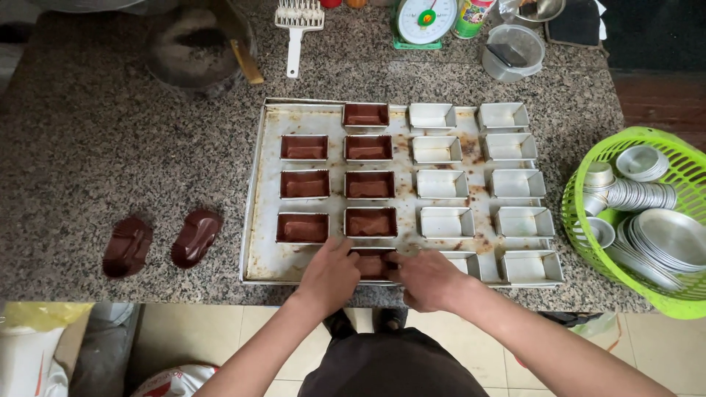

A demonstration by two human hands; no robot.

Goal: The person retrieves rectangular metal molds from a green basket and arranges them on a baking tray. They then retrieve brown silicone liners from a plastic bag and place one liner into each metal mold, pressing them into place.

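At tray's (254, 220) near edge, left hand (329, 273), right hand (428, 279), gripping brown-lined small tin (373, 265)

Scale dial (426, 18): far edge of the desk (110, 147), right of centre; round white face, green ring with a red spot in the middle, green housing underneath; only partly in frame, cut by the top border
Labelled can (469, 16): just right of the scale dial, near touching; upright cylinder, green body with a red and white label wrapped round it; top cut off by the frame
Sack (29, 353): down on the floor at bottom left, below the desk edge; white bag with red markings, a yellow plastic bag (44, 315) lying over its top
Second bag (176, 378): floor, bottom edge, left of the person; white with red print, only a rounded part showing
Screens and signs: none in sight
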